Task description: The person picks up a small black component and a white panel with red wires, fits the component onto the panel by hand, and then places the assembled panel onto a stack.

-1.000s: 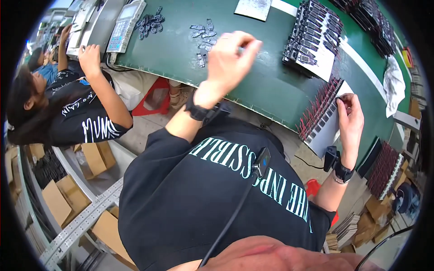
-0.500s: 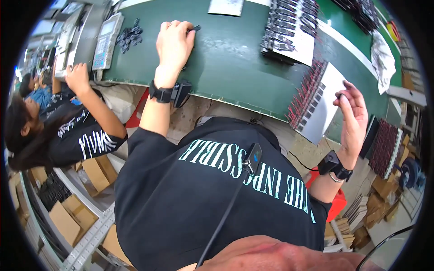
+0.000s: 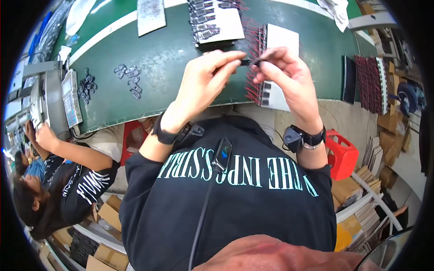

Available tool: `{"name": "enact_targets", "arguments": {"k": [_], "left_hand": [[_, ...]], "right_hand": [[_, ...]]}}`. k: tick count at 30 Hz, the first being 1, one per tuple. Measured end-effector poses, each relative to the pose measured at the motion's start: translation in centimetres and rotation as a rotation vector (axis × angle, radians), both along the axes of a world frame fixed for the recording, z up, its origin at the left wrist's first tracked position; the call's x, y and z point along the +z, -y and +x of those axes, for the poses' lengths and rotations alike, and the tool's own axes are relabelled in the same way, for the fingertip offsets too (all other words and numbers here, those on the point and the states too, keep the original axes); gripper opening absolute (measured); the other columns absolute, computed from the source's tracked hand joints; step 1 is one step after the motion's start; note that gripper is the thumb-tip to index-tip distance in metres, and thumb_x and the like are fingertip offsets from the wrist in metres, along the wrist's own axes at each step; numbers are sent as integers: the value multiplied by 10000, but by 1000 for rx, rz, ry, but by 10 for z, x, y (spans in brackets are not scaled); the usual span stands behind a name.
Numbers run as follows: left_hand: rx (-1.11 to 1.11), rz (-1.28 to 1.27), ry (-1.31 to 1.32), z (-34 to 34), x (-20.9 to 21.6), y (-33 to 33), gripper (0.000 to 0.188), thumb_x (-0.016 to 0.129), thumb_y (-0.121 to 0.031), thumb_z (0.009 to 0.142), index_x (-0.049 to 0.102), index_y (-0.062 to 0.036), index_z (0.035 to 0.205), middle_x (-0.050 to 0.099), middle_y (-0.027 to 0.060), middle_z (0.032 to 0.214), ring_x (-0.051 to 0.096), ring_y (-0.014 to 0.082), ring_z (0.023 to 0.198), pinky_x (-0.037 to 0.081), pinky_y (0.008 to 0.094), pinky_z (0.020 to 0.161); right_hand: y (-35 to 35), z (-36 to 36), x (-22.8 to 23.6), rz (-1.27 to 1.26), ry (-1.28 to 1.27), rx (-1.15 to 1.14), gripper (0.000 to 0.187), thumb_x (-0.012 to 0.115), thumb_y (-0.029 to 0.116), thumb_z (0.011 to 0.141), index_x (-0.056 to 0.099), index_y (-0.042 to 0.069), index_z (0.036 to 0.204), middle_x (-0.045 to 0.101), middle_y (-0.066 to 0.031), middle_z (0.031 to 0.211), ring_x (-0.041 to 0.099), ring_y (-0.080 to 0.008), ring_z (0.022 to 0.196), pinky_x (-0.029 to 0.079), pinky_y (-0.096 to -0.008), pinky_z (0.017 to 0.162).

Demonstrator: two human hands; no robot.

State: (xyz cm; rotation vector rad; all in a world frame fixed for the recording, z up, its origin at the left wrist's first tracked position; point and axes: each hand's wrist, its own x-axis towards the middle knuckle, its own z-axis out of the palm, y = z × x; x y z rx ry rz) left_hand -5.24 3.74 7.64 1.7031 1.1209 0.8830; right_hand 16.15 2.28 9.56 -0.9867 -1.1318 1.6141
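Before me, over the green table, both hands meet at small dark parts. A small black plastic part (image 3: 245,63) is pinched between the thumb and fingers of my left hand (image 3: 203,83). My right hand (image 3: 293,79) is closed on another tiny dark piece, touching or almost touching the first; its shape is mostly hidden by the fingers. Just beneath the hands lies a white board (image 3: 283,38) with a row of black square parts and red wires (image 3: 253,88) along its left edge. Loose small black parts (image 3: 131,77) are scattered left of my left hand.
Another pile of black parts (image 3: 87,88) lies beside a grey keypad device (image 3: 71,97). A stacked white board with black parts (image 3: 226,25) and a pale plate (image 3: 151,17) sit farther back. A co-worker's arm (image 3: 72,151) is at left, a red stool (image 3: 341,156) at right.
My left hand has moved right from the loose parts, carrying a black part. My right hand has come left to meet it over the wired board. The view has shifted too.
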Motion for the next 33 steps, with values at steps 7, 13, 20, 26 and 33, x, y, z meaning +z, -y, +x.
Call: {"name": "enact_targets", "arguments": {"k": [7, 13, 20, 26, 33], "left_hand": [[-114, 84, 167, 34, -11, 16, 281, 635, -53, 947, 674, -45, 1226, 684, 87, 899, 656, 153, 717, 538, 262, 671], [-136, -73, 151, 26, -19, 20, 336, 585, -23, 988, 591, 23, 1321, 702, 88, 1101, 686, 148, 988, 555, 257, 859], [-123, -207, 139, 20, -17, 23, 324, 582, -35, 995, 591, 37, 1311, 700, 106, 1151, 683, 152, 1022, 581, 274, 867], [-124, -215, 120, 20, -22, 21, 325, 583, -37, 995, 589, 37, 1312, 703, 104, 1141, 685, 146, 1004, 590, 274, 847], [-121, -180, 100, 21, -27, 18, 318, 589, -35, 990, 605, 18, 1303, 708, 100, 1138, 679, 125, 976, 592, 274, 846]], "right_hand": [[21, 24, -22, 76, 50, -90, 157, 652, 68, 956, 618, 14, 1099, 653, -21, 965, 637, -92, 842, 518, -239, 789], [25, 13, -30, 155, 178, -162, 153, 665, 64, 949, 642, 11, 1091, 654, 2, 927, 620, -64, 833, 500, -202, 764], [26, 9, -32, 166, 317, -138, 146, 681, 66, 939, 683, 3, 1071, 662, 26, 899, 585, -27, 778, 466, -176, 707], [23, 11, -34, 98, 241, -100, 140, 682, 72, 941, 680, 6, 1065, 663, 28, 906, 569, -17, 759, 455, -171, 691], [20, 8, -37, 103, 265, -104, 125, 686, 81, 941, 672, 9, 1041, 660, 27, 920, 558, -14, 756, 451, -169, 690]]}}
